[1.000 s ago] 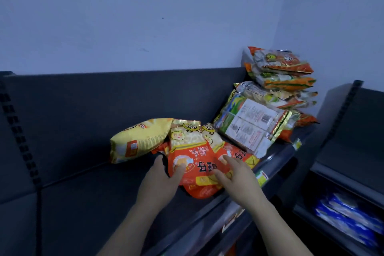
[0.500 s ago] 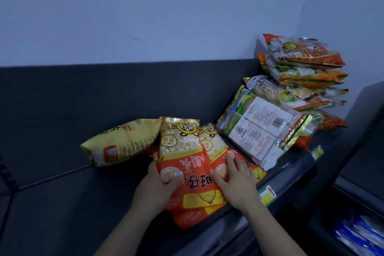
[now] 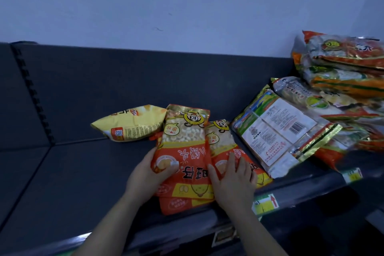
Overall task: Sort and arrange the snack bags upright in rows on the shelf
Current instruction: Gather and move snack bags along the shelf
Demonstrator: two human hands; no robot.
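Orange bag (image 3: pixel 184 151) still in L grip (image 3: pixel 145 178)

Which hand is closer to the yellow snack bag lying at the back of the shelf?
Left. The left hand grips an orange bag just in front of the yellow snack bag; the right hand rests farther right.

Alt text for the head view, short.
Two hands at a dark shelf: the left hand grips the front orange bag, the right hand rests on a second orange bag. A yellow bag lies behind; a pile of bags sits to the right.
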